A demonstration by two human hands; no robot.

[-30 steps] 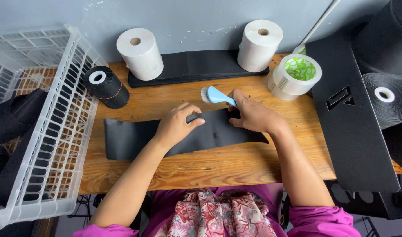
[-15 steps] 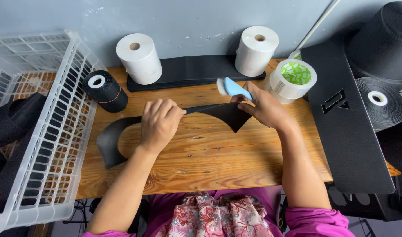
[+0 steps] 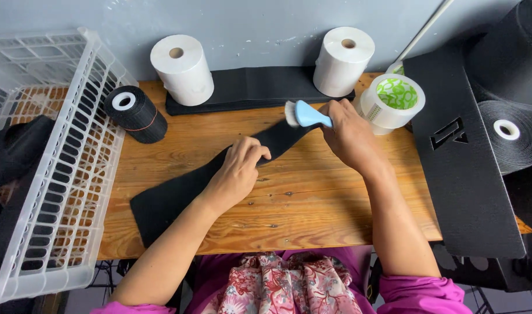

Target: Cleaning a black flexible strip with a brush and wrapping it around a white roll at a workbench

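The black fabric strip lay slantwise across the wooden counter, its upper end raised toward the back. Your left hand had its fingers curled onto the strip near the middle, gripping it. Your right hand was clenched around the handle of a blue brush, whose head met the strip's upper end. Just beside that hand stood a tape roll; two white paper rolls stood behind, and a white basket sat at your left.
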